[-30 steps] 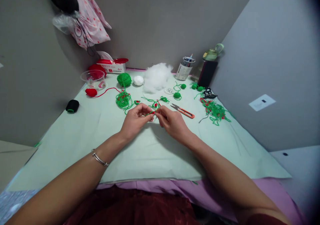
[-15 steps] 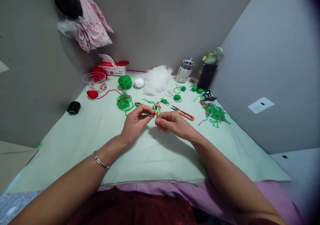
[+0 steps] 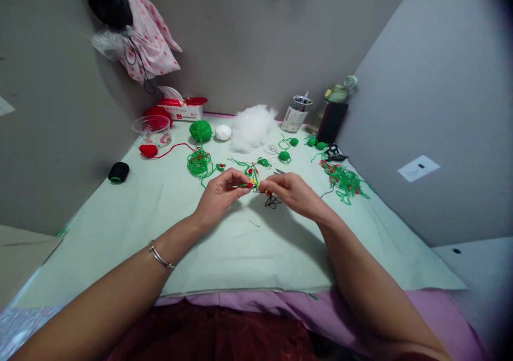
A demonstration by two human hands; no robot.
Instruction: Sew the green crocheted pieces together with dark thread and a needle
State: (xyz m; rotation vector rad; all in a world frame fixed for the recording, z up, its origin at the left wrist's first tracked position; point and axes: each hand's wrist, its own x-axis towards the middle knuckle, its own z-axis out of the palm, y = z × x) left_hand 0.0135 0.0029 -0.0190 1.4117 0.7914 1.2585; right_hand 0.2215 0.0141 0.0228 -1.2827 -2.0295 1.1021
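Note:
Thumb and forefinger of my left hand (image 3: pixel 220 194) pinch a small red and green yarn piece (image 3: pixel 249 185) above the middle of the table. Close on its right, my right hand (image 3: pixel 292 193) has its fingertips pressed together at the piece's edge; what they grip is too small to make out. Dark thread (image 3: pixel 273 201) lies in loops below the right fingers. Scissors (image 3: pixel 279 172) are mostly hidden behind the right hand. A thin dark strand (image 3: pixel 254 224) rests on the cloth nearer to me.
Behind the hands are a green yarn ball (image 3: pixel 200 131), white stuffing (image 3: pixel 252 128) and tangled green yarn (image 3: pixel 199 163). A black spool (image 3: pixel 118 172) stands left. More tangled yarn (image 3: pixel 347 183), a pen holder (image 3: pixel 296 114) and a bottle (image 3: pixel 339 92) are right.
My right hand has moved a little to the right, now covering most of the scissors. The dark thread loops and the thin strand have come into view. My left hand has barely shifted.

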